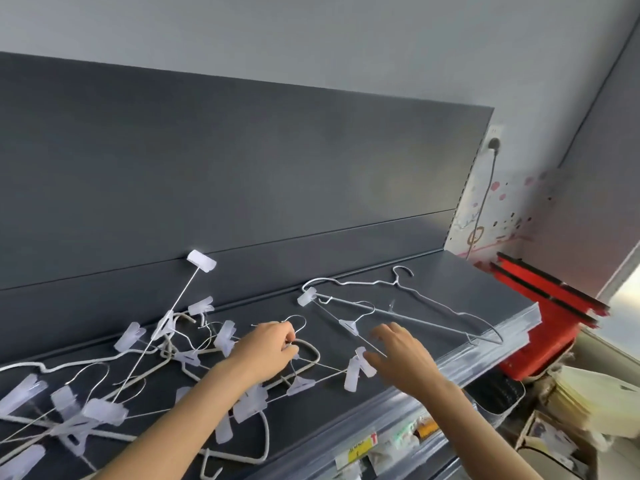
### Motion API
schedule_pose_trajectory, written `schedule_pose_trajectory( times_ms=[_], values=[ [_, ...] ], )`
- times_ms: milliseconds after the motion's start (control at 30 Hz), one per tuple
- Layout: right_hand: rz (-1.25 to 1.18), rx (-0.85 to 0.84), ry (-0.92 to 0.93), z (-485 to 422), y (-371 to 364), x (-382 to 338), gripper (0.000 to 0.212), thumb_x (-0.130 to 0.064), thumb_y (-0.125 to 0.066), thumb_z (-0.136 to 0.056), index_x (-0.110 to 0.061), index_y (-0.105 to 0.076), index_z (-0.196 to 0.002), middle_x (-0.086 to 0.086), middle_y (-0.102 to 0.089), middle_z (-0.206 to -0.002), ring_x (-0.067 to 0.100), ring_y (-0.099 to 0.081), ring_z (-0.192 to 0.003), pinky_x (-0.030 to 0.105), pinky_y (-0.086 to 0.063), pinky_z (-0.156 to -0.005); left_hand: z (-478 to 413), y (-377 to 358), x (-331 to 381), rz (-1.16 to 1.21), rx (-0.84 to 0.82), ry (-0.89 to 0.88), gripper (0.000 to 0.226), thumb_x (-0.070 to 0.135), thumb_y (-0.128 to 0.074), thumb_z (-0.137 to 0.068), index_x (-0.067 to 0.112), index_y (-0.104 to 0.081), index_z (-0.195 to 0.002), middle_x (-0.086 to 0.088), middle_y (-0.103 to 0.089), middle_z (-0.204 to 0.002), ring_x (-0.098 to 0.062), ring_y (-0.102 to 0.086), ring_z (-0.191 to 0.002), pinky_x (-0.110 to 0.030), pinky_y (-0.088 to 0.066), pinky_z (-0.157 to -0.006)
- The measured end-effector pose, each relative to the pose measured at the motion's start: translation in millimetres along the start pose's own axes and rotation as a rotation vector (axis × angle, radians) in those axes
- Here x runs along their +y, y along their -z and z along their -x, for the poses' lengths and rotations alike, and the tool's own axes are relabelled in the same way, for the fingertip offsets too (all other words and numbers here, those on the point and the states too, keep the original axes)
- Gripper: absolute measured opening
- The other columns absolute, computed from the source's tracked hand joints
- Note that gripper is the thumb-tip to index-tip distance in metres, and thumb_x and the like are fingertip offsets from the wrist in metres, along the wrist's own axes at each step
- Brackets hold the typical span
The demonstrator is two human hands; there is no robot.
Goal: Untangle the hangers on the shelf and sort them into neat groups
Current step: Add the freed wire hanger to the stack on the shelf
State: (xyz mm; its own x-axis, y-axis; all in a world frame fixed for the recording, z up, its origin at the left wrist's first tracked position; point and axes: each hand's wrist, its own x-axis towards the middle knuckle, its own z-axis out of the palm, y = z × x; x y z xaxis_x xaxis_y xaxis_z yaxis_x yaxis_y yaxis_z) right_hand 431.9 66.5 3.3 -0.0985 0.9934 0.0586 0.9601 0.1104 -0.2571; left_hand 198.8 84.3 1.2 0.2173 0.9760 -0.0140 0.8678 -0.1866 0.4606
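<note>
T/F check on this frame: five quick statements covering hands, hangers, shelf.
1. The left hand pinches a wire of the tangled hangers. True.
2. The right hand holds a hanger lifted off the shelf. False: its fingers are straight and grip nothing.
3. A few separated hangers lie on the shelf's right part. True.
4. The shelf is white. False: it is dark grey.
5. A plug sits in a wall socket. True.

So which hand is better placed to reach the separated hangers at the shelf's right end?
Right. The right hand is open beside the separated hangers; the left hand pinches a hook in the tangled pile.
</note>
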Motion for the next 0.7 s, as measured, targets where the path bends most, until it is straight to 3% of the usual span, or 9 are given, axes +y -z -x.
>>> schedule_pose_trajectory(
  times_ms=[200,333,500,700],
  values=[
    [-0.014,-0.003,-0.087,-20,-1,25,0.04,-0.035,-0.049,-0.087,-0.015,-0.049,-0.122,0.004,-0.051,-0.123,0.022,-0.05,-0.112,0.034,-0.045,-0.09,-39,-13,11,-0.004,-0.023,-0.068,0.021,0.024,-0.044,-0.092,0.016,-0.057,-0.106,0.007,-0.05,-0.091,-0.013,-0.049,-0.078,-0.027,-0.043,-0.072],
    [0.0,-0.011,-0.126,-37,1,55,0.043,-0.034,-0.049,-0.088,-0.016,-0.046,-0.127,0.004,-0.05,-0.124,0.022,-0.049,-0.114,0.033,-0.044,-0.091,-66,-24,20,0.004,-0.025,-0.082,0.021,0.023,-0.044,-0.092,0.017,-0.06,-0.103,0.007,-0.051,-0.089,-0.013,-0.049,-0.08,-0.028,-0.045,-0.076],
    [0.016,-0.04,-0.177,-63,1,102,0.053,-0.039,-0.051,-0.088,-0.015,-0.039,-0.133,0.006,-0.045,-0.13,0.024,-0.042,-0.124,0.035,-0.041,-0.098,-101,-41,42,0.011,-0.003,-0.113,0.023,0.019,-0.042,-0.092,0.014,-0.065,-0.099,0.001,-0.062,-0.092,-0.013,-0.052,-0.08,-0.025,-0.039,-0.067],
    [0.057,-0.138,-0.199,-96,3,164,0.072,-0.051,-0.056,-0.082,-0.017,-0.027,-0.14,0.007,-0.036,-0.14,0.025,-0.035,-0.129,0.037,-0.036,-0.102,-144,-80,73,-0.02,-0.024,-0.048,0.023,0.017,-0.045,-0.09,0.01,-0.067,-0.091,-0.004,-0.066,-0.101,-0.022,-0.059,-0.096,-0.035,-0.049,-0.081]
  ],
)
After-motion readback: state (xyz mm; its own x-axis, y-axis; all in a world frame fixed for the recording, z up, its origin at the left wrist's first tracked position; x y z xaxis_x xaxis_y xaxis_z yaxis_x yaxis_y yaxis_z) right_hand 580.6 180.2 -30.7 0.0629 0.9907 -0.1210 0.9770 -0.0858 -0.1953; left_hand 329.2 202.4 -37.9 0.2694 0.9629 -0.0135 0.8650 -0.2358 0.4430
